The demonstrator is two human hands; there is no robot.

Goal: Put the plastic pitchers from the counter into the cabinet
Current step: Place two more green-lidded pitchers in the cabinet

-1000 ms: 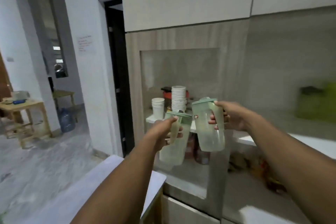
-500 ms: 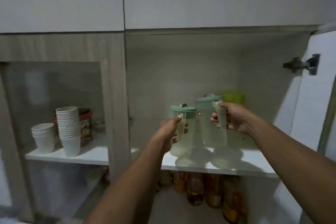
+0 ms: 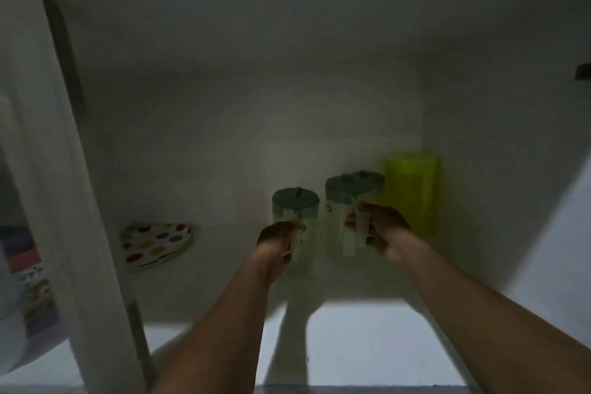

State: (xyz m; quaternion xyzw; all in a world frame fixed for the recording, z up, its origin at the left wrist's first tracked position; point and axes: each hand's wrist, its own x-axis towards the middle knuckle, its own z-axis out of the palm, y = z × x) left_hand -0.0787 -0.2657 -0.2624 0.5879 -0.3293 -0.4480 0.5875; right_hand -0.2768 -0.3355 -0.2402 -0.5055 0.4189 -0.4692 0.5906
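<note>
Two pale translucent plastic pitchers with grey-green lids are deep inside the open cabinet. My left hand [image 3: 278, 241] grips the handle of the left pitcher [image 3: 295, 208]. My right hand [image 3: 379, 229] grips the handle of the right pitcher [image 3: 348, 198], which is a little higher and further back. Both pitchers are upright, close to the white shelf [image 3: 367, 339]; blur hides whether their bases touch it. A bright green pitcher [image 3: 412, 192] stands at the back right, just beside the right pitcher.
A stack of spotted plates [image 3: 156, 241] lies on the shelf at the back left. A vertical cabinet divider [image 3: 73, 201] bounds the compartment on the left. The right wall and open door [image 3: 556, 233] bound it on the right.
Both hands have pushed the pitchers further back into the cabinet, towards the green pitcher. The view has closed in on this compartment, so the paper cups on the left have left the frame.
</note>
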